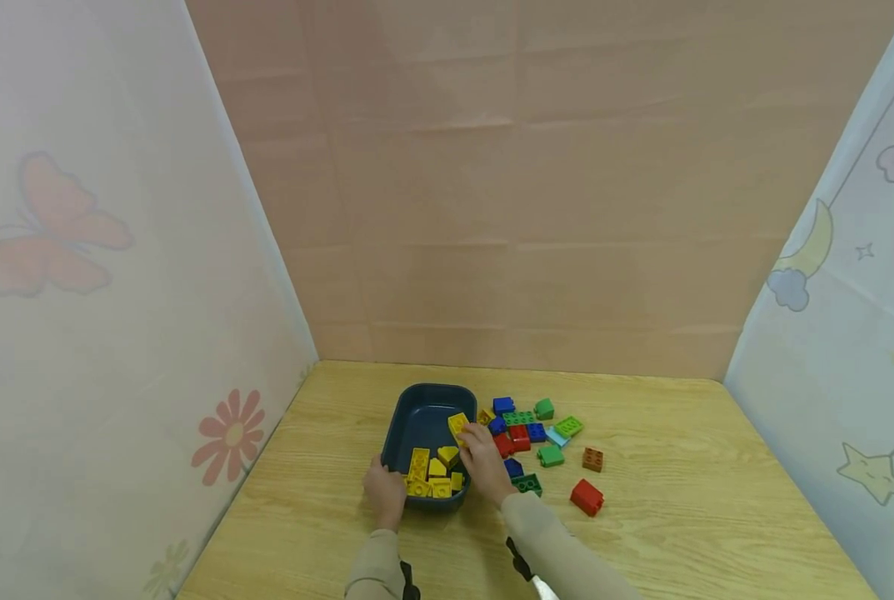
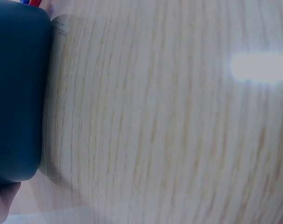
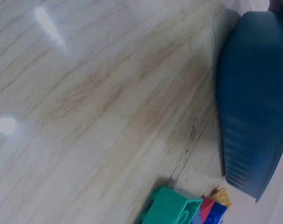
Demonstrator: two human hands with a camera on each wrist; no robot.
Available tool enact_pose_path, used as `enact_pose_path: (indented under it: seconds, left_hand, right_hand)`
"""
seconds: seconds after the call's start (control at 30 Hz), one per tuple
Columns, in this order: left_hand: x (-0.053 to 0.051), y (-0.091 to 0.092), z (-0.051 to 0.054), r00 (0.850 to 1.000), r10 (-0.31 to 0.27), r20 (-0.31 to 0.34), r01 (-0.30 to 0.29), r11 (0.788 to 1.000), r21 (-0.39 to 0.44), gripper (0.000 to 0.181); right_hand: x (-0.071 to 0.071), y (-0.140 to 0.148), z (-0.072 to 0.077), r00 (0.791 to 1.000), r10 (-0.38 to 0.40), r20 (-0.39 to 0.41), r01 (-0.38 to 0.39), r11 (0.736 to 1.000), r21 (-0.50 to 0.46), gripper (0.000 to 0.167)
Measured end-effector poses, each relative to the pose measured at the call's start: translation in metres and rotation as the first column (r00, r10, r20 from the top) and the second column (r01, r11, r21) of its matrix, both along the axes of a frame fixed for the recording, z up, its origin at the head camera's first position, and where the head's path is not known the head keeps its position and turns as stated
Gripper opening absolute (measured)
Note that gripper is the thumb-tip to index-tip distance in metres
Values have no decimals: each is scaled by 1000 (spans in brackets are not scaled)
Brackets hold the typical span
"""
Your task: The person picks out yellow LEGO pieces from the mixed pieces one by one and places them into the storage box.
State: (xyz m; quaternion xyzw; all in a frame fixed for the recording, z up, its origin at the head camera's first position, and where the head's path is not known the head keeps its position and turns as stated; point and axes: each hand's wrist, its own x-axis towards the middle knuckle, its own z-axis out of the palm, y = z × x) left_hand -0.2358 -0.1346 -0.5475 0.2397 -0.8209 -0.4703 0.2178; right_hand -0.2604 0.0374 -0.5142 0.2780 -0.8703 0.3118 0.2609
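A dark blue plastic bin (image 1: 426, 400) stands on the wooden table with several yellow toy bricks (image 1: 419, 463) gathered at its near end. At the bin's near left side, my left hand (image 1: 385, 493) grips the rim; the left wrist view shows only part of it beside the bin's wall (image 2: 15, 93). My right hand (image 1: 484, 461) pinches a yellow brick (image 1: 457, 424) over the right rim of the bin. In the right wrist view the bin's outer wall (image 3: 255, 98) shows, while that hand's fingers are out of sight.
Right of the bin lies a loose group of bricks, among them a green brick (image 1: 550, 456), a red brick (image 1: 519, 437) and a blue brick (image 1: 536, 432). Farther right are a brown brick (image 1: 592, 459) and another red brick (image 1: 586, 497). Printed cloth walls enclose the table.
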Motion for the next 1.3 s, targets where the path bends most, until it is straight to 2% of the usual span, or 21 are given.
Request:
enact_pose_path:
  seconds: [0.27, 0.47, 0.8, 1.1, 1.3]
  left_hand:
    - [0, 0, 0, 1000, 3, -16, -3, 1000, -15, 32]
    - [1, 0, 1, 1000, 6, -19, -7, 1000, -28, 34]
    - [1, 1, 3, 1000, 6, -24, -6, 1000, -18, 35]
    - [1, 0, 1, 1000, 8, -20, -9, 1000, -15, 37]
    - [1, 0, -4, 998, -11, -55, 10, 1000, -21, 37]
  right_hand:
    - [4, -6, -6, 991, 128, 26, -129, 989, 77, 17]
    - [7, -9, -8, 980, 169, 108, -180, 977, 112, 18]
    - [13, -11, -5, 951, 185, 247, -226, 963, 146, 17]
    - [14, -13, -9, 956, 173, 236, -225, 950, 215, 15]
    - [15, -12, -10, 955, 184, 235, -236, 947, 219, 15]
